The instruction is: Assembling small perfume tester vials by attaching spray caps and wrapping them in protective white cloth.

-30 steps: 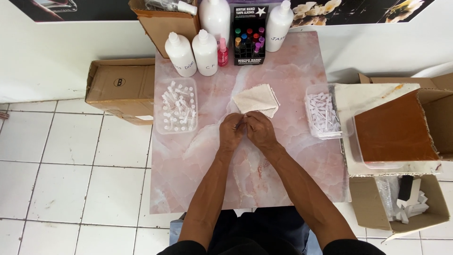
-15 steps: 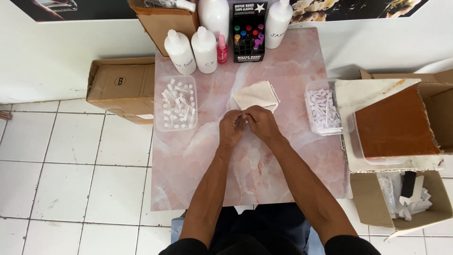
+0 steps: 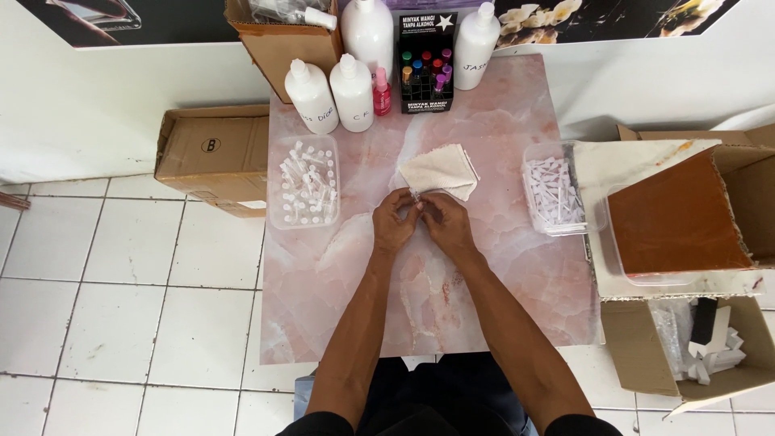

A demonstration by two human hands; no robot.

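Both hands, left hand (image 3: 395,224) and right hand (image 3: 445,222), pinch small clear vial (image 3: 417,199) just below folded cloth (image 3: 441,170); fitting step in hand; next needs fine fingertip alignment.

A very small pale item (image 3: 417,199) sits pinched between the fingertips of the left hand (image 3: 395,224) and the right hand (image 3: 446,225), which meet just above the pink marbled table (image 3: 484,113); it is too small to make out, though it may be a tiny clear vial. Just beyond the fingertips lies a folded beige cloth (image 3: 440,170), flat on the tabletop, one corner pointing toward the hands and nearly touching them.
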